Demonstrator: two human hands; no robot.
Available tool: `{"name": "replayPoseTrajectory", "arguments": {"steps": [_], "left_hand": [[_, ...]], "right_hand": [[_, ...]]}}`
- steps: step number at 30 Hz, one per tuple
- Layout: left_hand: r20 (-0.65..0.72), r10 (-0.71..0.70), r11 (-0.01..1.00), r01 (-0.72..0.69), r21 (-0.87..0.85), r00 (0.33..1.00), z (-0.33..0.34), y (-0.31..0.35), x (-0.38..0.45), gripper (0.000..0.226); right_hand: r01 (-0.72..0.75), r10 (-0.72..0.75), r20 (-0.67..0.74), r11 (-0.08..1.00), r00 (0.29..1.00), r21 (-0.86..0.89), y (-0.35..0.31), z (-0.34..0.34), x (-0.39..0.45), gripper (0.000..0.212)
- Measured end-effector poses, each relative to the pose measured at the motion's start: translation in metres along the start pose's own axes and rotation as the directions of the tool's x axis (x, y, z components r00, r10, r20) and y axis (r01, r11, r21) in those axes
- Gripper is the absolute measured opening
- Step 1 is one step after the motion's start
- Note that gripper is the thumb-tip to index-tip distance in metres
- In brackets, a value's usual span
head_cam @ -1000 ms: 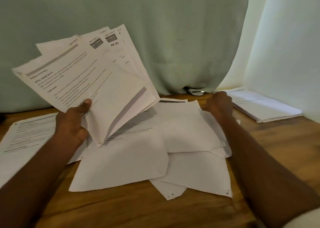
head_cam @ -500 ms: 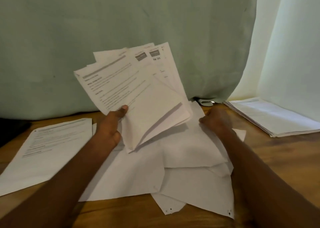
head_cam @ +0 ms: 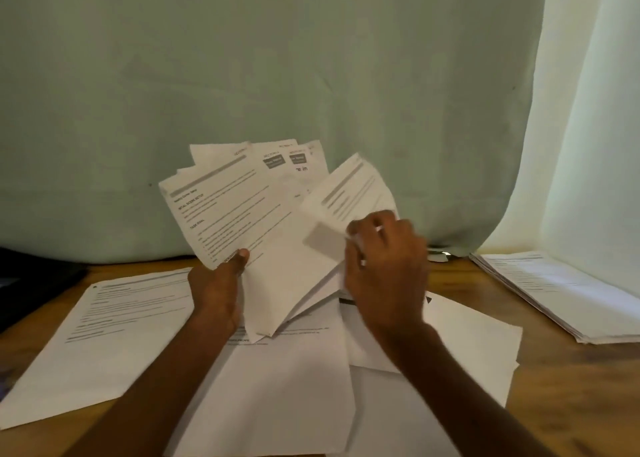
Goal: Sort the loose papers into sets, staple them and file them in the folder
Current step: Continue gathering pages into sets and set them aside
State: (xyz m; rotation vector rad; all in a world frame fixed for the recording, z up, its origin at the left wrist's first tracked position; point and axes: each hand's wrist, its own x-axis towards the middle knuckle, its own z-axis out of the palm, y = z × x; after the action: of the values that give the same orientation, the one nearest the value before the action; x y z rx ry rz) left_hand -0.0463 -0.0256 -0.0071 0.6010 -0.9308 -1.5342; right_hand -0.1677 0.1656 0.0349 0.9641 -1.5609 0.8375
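My left hand (head_cam: 218,286) grips a fanned bundle of printed sheets (head_cam: 242,210), held up above the table with my thumb on the front page. My right hand (head_cam: 384,269) pinches a single printed sheet (head_cam: 349,196) and holds it up against the right side of the fan. Under both hands lies a loose heap of white papers (head_cam: 294,387), mostly blank side up. A separate printed sheet (head_cam: 104,338) lies flat at the left. No stapler or folder can be made out.
A neat stack of printed pages (head_cam: 561,293) sits at the right on the wooden table (head_cam: 581,387). A pale green cloth (head_cam: 277,75) hangs behind, with a white curtain (head_cam: 595,144) at right. Something dark (head_cam: 31,283) lies at far left.
My right hand has lifted a sheet off the heap and brought it up to the fan. The fan in my left hand now sits nearer the middle of the view.
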Motion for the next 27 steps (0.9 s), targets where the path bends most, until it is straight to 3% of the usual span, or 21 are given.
{"name": "replayPoseTrajectory", "arguments": {"steps": [2, 4, 8, 10, 12, 15, 18, 20, 23, 25, 27], "left_hand": [[0.015, 0.004, 1.000, -0.005, 0.016, 1.000, 0.001, 0.000, -0.003, 0.031], [0.026, 0.004, 1.000, -0.004, 0.015, 1.000, 0.001, -0.001, -0.005, 0.032], [0.040, -0.010, 1.000, 0.011, -0.009, 0.999, -0.001, 0.000, -0.005, 0.040], [0.050, -0.017, 1.000, 0.019, -0.023, 0.999, -0.001, 0.001, -0.004, 0.042], [0.058, -0.030, 0.999, 0.032, -0.030, 0.998, -0.001, -0.001, -0.003, 0.046], [0.055, -0.042, 0.998, 0.044, -0.044, 0.998, -0.003, -0.004, 0.000, 0.049], [0.077, -0.041, 0.998, 0.044, -0.048, 0.996, -0.005, -0.005, 0.001, 0.046], [0.090, -0.039, 0.998, 0.044, -0.055, 0.995, -0.006, -0.005, 0.002, 0.047], [0.118, -0.025, 0.998, 0.032, -0.057, 0.993, -0.006, -0.003, 0.000, 0.054], [0.141, -0.027, 0.998, 0.034, -0.050, 0.990, -0.006, -0.003, -0.002, 0.053], [0.158, -0.040, 0.998, 0.048, -0.049, 0.987, -0.007, -0.003, -0.002, 0.049]], "right_hand": [[0.051, -0.060, 0.256, 0.998, 0.965, 0.043, -0.030, 0.005, -0.017, 0.019], [0.083, -0.123, 0.398, 0.990, 0.909, 0.118, -0.045, 0.010, -0.032, 0.026], [0.073, -0.232, 0.543, 0.952, 0.807, 0.299, -0.043, 0.020, -0.044, 0.023], [-0.013, -0.253, 0.617, 0.919, 0.745, 0.394, -0.033, 0.025, -0.046, 0.030], [-0.121, -0.230, 0.632, 0.879, 0.740, 0.461, -0.023, 0.028, -0.047, 0.029], [-0.166, -0.057, 0.487, 0.900, 0.872, 0.403, 0.002, 0.037, -0.039, 0.019], [-0.258, 0.145, 0.393, 0.933, 0.908, 0.252, 0.038, 0.047, -0.024, 0.038], [-0.320, 0.225, 0.449, 0.936, 0.864, 0.147, 0.062, 0.050, -0.020, 0.058], [-0.383, 0.281, 0.618, 0.923, 0.734, 0.036, 0.083, 0.052, -0.022, 0.080], [-0.386, 0.259, 0.714, 0.922, 0.651, 0.018, 0.089, 0.054, -0.023, 0.079], [-0.421, 0.229, 0.751, 0.904, 0.619, 0.072, 0.092, 0.054, -0.022, 0.055]]}}
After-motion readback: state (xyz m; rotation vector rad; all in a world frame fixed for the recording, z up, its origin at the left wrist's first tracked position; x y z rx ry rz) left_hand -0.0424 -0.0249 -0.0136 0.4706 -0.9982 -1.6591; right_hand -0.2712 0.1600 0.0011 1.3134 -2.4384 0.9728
